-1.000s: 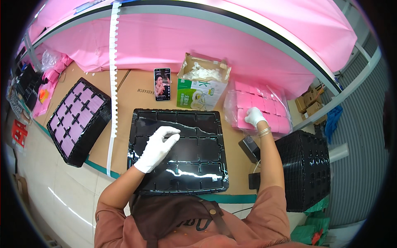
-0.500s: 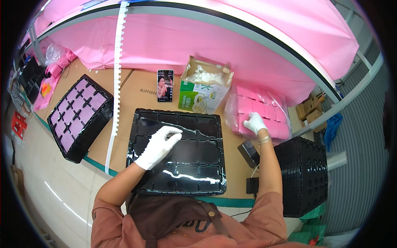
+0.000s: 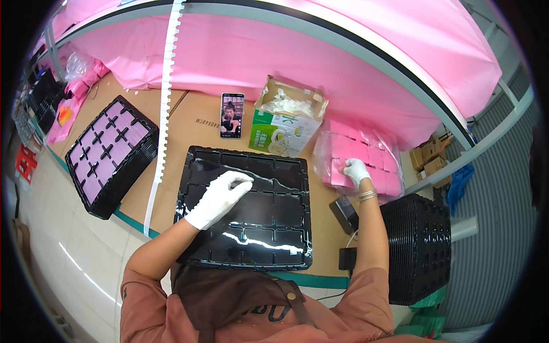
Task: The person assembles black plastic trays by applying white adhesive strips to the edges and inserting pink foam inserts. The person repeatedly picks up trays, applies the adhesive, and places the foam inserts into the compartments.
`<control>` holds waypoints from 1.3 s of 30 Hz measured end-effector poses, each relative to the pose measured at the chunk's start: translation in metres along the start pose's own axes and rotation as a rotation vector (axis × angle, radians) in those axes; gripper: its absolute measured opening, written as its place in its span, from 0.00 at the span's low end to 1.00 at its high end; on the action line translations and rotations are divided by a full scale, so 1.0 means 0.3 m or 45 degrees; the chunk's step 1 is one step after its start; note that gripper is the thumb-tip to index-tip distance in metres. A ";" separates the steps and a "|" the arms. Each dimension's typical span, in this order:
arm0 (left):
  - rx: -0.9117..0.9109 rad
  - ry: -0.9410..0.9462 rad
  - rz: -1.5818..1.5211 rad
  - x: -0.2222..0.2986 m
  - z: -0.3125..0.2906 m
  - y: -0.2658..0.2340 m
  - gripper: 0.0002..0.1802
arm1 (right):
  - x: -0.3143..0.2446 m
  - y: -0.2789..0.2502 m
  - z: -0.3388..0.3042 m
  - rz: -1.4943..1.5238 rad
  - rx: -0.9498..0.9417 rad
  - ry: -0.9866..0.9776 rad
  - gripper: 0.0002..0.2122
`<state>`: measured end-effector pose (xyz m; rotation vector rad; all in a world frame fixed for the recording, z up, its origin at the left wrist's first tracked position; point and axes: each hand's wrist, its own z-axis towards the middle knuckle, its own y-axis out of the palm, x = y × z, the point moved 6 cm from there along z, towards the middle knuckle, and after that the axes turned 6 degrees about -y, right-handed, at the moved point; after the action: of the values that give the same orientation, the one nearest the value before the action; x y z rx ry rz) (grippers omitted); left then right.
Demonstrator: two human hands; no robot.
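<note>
A black plastic tray [image 3: 243, 206] with shallow square compartments lies in front of me on the cardboard-covered table. My left hand [image 3: 217, 199], in a white glove, is over its left half; thumb and forefinger curl together in a pinch, and nothing shows between them. To the right, my gloved right hand [image 3: 357, 171] reaches onto the pink foam pieces [image 3: 374, 151], which lie in rows in a clear plastic bag. Its fingers are closed at the edge of one pink piece, whose gripped part is mostly hidden.
A stack of black trays [image 3: 114, 154] holding lilac pieces stands at left, beside a notched white strip [image 3: 163, 126]. Behind the tray are a phone [image 3: 232, 115] and an open carton [image 3: 283, 134] of white scraps. More stacked trays [image 3: 417, 246] stand right, near a black adapter [image 3: 343, 214].
My right hand's fingers have drawn in on a pink piece at the near-left part of the bag. The left hand stays over the tray. The whole view has shifted slightly.
</note>
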<state>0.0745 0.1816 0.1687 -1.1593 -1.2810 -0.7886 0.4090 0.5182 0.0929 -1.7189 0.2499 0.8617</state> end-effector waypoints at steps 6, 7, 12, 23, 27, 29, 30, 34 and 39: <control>-0.359 -0.277 -0.197 -0.002 0.102 0.139 0.22 | -0.029 -0.102 -0.049 0.600 -0.043 0.028 0.01; -0.438 -0.305 -0.293 0.014 0.113 0.175 0.23 | -0.063 -0.124 -0.063 0.733 -0.032 -0.158 0.01; -0.789 -0.400 -0.649 0.064 0.158 0.409 0.44 | -0.460 -0.167 -0.304 0.861 -0.084 -0.489 0.11; -0.640 -0.535 -1.286 0.086 -0.047 0.260 0.12 | -0.764 0.247 -0.826 0.671 -0.788 -0.579 0.16; -0.178 -0.617 -0.771 -0.049 -0.145 -0.014 0.17 | -0.834 0.289 -0.836 0.895 -0.969 -0.551 0.11; -0.018 -0.661 -0.709 -0.114 -0.190 -0.128 0.17 | -0.796 0.299 -0.757 0.878 -1.009 -0.451 0.10; 0.018 -0.675 -0.680 -0.143 -0.198 -0.173 0.17 | -0.739 0.307 -0.681 0.924 -0.813 -0.410 0.10; 0.182 -0.717 -0.446 -0.240 -0.217 -0.318 0.14 | -0.644 0.337 -0.444 0.439 -0.131 -0.322 0.19; 0.286 -0.523 -0.612 -0.262 -0.229 -0.400 0.22 | -0.682 0.391 -0.342 -0.330 0.078 -0.327 0.26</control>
<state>-0.0305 0.0712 0.1236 -0.8628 -1.9842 -0.7434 0.2398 0.3327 0.1487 -1.5249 -0.1161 0.8607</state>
